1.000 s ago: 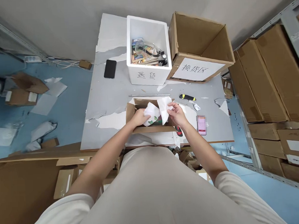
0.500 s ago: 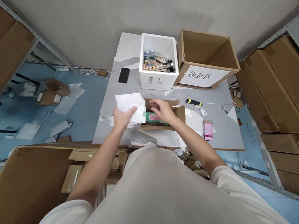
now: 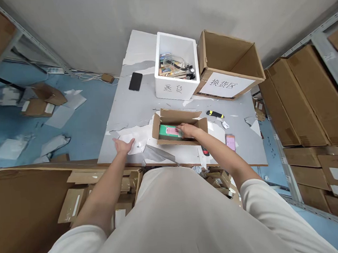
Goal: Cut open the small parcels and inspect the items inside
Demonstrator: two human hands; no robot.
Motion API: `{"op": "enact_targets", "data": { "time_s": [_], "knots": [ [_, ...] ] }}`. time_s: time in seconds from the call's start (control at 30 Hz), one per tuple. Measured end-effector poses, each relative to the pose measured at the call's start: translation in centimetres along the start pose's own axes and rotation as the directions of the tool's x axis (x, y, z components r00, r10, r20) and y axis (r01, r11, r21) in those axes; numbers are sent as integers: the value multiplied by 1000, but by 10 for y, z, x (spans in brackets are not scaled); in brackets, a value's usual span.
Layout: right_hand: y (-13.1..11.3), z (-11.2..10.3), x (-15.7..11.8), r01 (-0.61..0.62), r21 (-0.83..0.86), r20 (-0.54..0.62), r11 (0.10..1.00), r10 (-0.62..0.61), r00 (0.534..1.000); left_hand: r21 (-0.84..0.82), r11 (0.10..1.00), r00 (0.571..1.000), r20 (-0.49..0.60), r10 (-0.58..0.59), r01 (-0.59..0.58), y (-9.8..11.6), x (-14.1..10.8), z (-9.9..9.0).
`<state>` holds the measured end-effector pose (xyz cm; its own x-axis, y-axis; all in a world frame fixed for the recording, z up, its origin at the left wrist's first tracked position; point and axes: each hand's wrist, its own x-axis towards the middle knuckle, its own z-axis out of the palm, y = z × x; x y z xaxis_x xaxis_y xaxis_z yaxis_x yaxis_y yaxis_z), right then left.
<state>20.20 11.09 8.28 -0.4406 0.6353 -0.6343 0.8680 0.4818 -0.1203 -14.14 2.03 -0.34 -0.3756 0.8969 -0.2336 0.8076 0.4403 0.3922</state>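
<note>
A small open carton (image 3: 180, 142) lies on the table in front of me. Inside it, toward the left end, is a green box (image 3: 162, 130) with a pink picture on its face. My right hand (image 3: 188, 130) reaches into the carton, its fingers closed at the right end of the green box; some fingertips are hidden. Crumpled white paper (image 3: 138, 137) rests on the table left of the carton. Over the paper's left edge, my left hand (image 3: 124, 145) is open, thumb and fingers spread, holding nothing.
At the back stand a white foam box (image 3: 176, 89) holding mixed items and a large open carton (image 3: 226, 86). A black phone (image 3: 135, 81), a yellow-black cutter (image 3: 215, 114), a pink-screened phone (image 3: 230, 142) and a red-black tool (image 3: 205, 151) lie about. Shelved cartons (image 3: 300, 100) flank the right.
My left hand has let go of the white paper, which now lies on the table, and moved left and down. My right hand has lowered into the carton onto the green box.
</note>
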Motion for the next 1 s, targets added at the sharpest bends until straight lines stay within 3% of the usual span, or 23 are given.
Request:
{"op": "enact_targets", "data": {
  "time_s": [0.07, 0.1, 0.13, 0.17, 0.2, 0.23, 0.27, 0.3, 0.33, 0.4, 0.47, 0.6, 0.73, 0.87, 0.93, 1.0],
  "knots": [
    [-3, -3, 10, 4, -32, 33, 999, -3, 999, -42, 997, 986, -160, 50, -57, 20, -17, -8],
    [-6, -4, 16, 11, -41, 34, 999, -10, 999, -53, 976, 959, -203, 198, -213, 32, -27, -14],
    [-10, -5, 22, 36, -42, 19, 998, -35, 999, -49, 913, 900, -198, 389, -406, 45, -39, -21],
    [-16, -4, 30, 75, -31, -10, 997, -75, 997, -46, 802, 798, -148, 585, -596, 58, -51, -26],
    [-23, -3, 38, 117, -7, -50, 993, -117, 992, -53, 649, 651, -57, 757, -759, 72, -62, -29],
    [-31, 0, 46, 152, 23, -89, 988, -149, 985, -61, 521, 519, 40, 854, -852, 86, -72, -31],
    [-40, 3, 54, 167, 52, -120, 985, -160, 980, -60, 436, 429, 106, 897, -898, 101, -80, -31],
    [-49, 7, 62, 159, 75, -138, 984, -147, 979, -46, 407, 396, 160, 904, -912, 114, -86, -29],
    [-57, 12, 69, 132, 88, -146, 987, -119, 982, -19, 430, 416, 210, 885, -903, 126, -90, -26],
    [-69, 20, 79, 79, 83, -148, 993, -66, 987, 54, 529, 520, 292, 803, -847, 143, -95, -20],
    [-73, 24, 83, 58, 70, -145, 996, -48, 988, 109, 590, 586, 354, 729, -800, 152, -95, -17],
    [-60, 15, 73, 136, 62, -166, 989, -124, 978, 173, 603, 608, 442, 659, -779, 156, -90, -14],
    [-29, -8, 42, 293, 63, -322, 954, -258, 911, 258, 624, 672, 370, 641, -738, 157, -84, -5],
    [2, -30, -1, 402, 123, -580, 907, -263, 771, 286, 618, 680, 266, 683, -733, 157, -83, 11],
    [13, -41, -27, 431, 134, -752, 892, -191, 631, 307, 627, 694, 221, 685, -716, 161, -78, 19],
    [19, -56, -60, 428, 114, -894, 897, -95, 437, 310, 650, 714, 182, 676, -694, 170, -68, 24]
  ]
}}
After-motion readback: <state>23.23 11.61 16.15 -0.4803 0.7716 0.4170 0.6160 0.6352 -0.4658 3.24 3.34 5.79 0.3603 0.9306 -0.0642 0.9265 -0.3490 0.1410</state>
